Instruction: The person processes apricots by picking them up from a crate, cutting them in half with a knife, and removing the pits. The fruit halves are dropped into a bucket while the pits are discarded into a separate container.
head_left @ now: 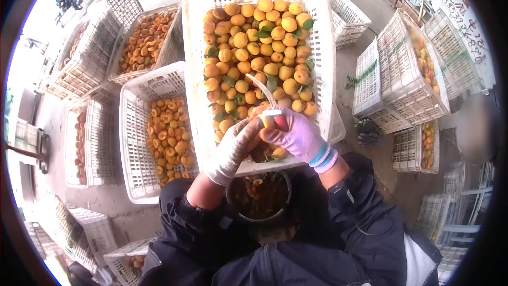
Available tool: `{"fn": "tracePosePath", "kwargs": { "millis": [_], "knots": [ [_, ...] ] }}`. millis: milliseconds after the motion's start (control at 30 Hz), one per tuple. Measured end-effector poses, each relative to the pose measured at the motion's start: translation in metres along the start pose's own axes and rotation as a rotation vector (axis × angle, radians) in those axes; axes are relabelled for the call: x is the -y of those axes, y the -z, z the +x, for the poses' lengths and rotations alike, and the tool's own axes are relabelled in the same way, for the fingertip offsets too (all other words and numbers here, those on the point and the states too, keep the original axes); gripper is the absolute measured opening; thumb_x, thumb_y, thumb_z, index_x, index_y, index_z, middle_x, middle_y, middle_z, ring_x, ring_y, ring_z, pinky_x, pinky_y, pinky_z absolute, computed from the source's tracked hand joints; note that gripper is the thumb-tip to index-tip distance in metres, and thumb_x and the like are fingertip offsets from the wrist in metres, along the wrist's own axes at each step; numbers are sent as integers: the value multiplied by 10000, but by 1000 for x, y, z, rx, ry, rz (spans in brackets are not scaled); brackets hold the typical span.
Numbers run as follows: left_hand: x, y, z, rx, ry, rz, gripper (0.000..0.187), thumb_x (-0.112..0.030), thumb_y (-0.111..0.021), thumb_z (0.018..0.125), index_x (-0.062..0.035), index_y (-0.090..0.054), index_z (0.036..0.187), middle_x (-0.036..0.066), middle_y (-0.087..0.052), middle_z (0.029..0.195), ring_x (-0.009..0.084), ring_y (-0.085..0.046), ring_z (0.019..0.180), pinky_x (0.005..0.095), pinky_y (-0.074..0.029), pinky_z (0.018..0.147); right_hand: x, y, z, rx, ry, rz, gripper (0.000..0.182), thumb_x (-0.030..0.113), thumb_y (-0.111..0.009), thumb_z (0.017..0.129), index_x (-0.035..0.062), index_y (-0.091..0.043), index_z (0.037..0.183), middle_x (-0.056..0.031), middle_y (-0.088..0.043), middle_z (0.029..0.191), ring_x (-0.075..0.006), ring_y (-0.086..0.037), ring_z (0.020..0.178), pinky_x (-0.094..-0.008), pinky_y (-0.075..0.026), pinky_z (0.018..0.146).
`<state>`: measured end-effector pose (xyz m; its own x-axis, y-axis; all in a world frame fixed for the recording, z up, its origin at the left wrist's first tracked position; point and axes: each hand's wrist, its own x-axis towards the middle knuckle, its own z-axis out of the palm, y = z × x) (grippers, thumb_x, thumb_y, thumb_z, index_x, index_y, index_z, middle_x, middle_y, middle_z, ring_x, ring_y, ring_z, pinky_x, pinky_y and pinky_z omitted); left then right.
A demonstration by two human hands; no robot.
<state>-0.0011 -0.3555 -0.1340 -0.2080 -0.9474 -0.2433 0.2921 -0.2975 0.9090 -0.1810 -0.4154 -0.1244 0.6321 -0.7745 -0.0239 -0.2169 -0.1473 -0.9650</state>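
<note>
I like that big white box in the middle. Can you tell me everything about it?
The big white crate looks like plastic, with lattice walls full of small holes. It is heaped with round orange-yellow apricots and a few green leaves. It sits right in front of the person, above a dark bucket. Both gloved hands, the left hand and the right hand, work over its near edge. Other crates stand around it.

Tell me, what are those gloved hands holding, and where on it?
The right hand in the purple glove holds a thin white curved blade tool by its lower handle end. The left hand in the white glove pinches a small orange apricot against it.
</note>
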Motion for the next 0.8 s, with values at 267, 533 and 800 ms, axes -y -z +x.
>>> {"fn": "tracePosePath", "kwargs": {
  "millis": [267,533,800],
  "knots": [
    [6,-1,3,-56,36,32,593,-609,-540,913,-41,-609,1067,40,-586,728,126,-551,599,237,-425,555,-7,-14,-2,-90,125,-5,440,310,-691,908,58,-575,1250,-110,-647,1073,-181,-621,988,-300,-481,880],
    [14,0,7,23,-7,-117,630,-647,-515,906,-57,-614,1105,41,-564,718,130,-528,564,224,-386,478,-3,-25,-4,-149,83,203,335,244,-676,930,27,-593,1171,-45,-648,1003,-102,-586,936,-256,-481,852],
    [-8,-4,-3,-114,126,398,357,-376,-651,890,-28,-625,967,68,-646,764,180,-640,670,296,-501,619,-12,-14,12,-250,-171,764,368,386,-672,919,88,-613,1129,38,-557,718,-40,-467,536,-167,-350,462]
  ]
}}
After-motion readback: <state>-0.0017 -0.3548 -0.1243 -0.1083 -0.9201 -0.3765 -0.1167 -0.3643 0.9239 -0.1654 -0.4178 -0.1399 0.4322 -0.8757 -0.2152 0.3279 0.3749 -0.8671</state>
